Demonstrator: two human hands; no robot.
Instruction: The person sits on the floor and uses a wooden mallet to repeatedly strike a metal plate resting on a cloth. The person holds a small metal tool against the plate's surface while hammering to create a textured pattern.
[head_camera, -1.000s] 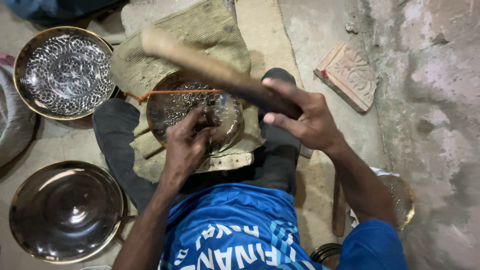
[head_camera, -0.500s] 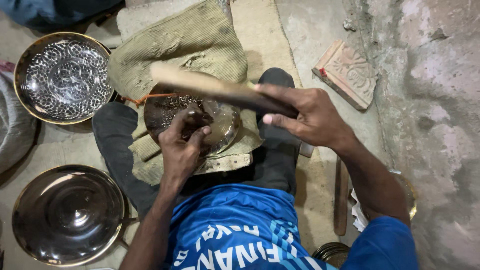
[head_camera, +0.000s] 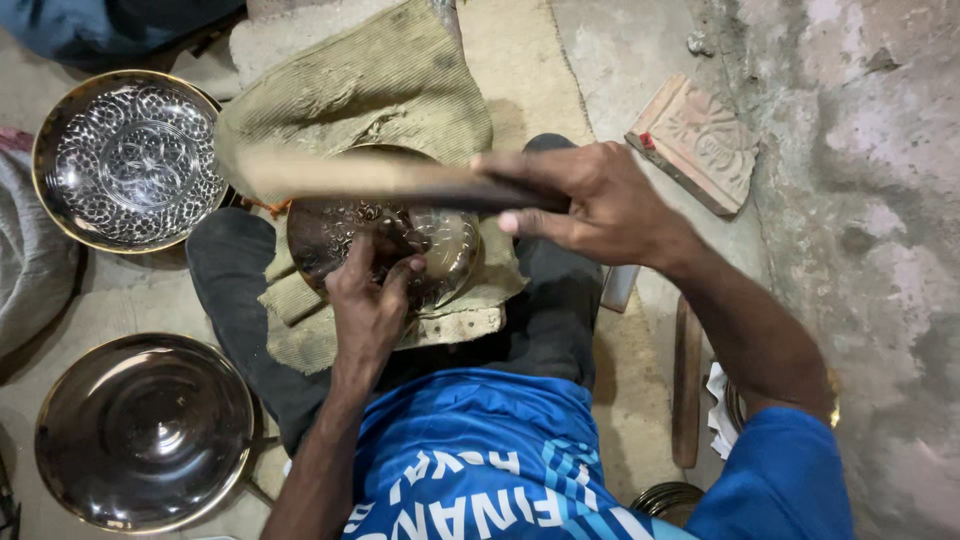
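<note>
- Right hand (head_camera: 600, 200) wrapped tight round the dark end of a wooden stick (head_camera: 390, 180), held flat and crosswise just above the bowl.
- Left hand (head_camera: 372, 300) resting inside the metal bowl (head_camera: 440, 245), fingers pinched together on something small and thin, maybe a punch; too hidden to tell for sure.
- Bowl sitting on a cloth pad (head_camera: 300, 340) between the knees, part way patterned, smooth on the near right side.
- Best to keep the left fingers low and steady, with the small tool straight up, so the stick lands square on its top and not on a knuckle.
- Short, even taps likely safer than big swings; the bowl could rock on the soft pad.
- Patterned plate (head_camera: 128, 160) close at the upper left, just past the stick's pale tip; easy to bump on a wide swing.
- Plain shiny plate (head_camera: 145, 430) near the left knee, well below the stick.
- Carved brick (head_camera: 695, 140) and rough wall (head_camera: 880, 250) on the right, leaving little elbow room there.
- More open floor (head_camera: 600, 60) straight ahead, past the folded sack (head_camera: 380, 80).
</note>
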